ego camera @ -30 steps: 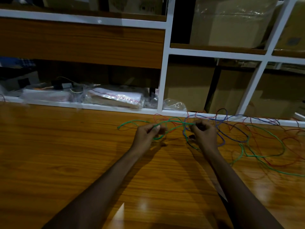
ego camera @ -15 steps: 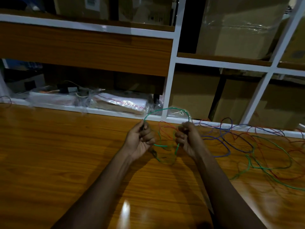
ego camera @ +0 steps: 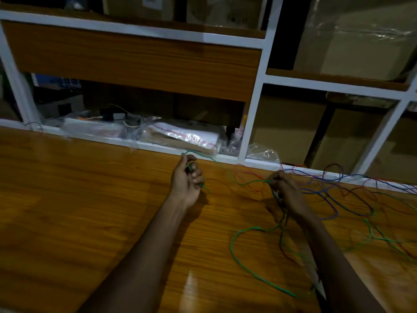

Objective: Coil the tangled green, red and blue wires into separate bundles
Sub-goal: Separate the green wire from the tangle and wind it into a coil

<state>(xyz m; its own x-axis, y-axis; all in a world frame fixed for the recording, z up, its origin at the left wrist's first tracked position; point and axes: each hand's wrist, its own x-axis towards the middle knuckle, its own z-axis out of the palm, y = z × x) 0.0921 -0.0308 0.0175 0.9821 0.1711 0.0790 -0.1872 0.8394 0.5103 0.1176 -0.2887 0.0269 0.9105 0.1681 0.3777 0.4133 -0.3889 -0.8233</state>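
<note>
My left hand grips one end of the green wire, fingers curled round it, near the back of the wooden table. The wire runs slack to my right hand, which pinches it further along. From there a green loop hangs down and trails across the table toward me. Red wire loops lie between my hands. Blue wire lies tangled with more red and green wire to the right of my right hand.
White-framed shelving stands along the table's far edge, holding plastic bags and cardboard boxes. The wire tangle spreads to the right edge of view. Bare wood lies on the left half of the table.
My hands have moved apart, pulling the green wire out between them. The raised green loop between them is gone, and a long green loop now hangs below my right hand.
</note>
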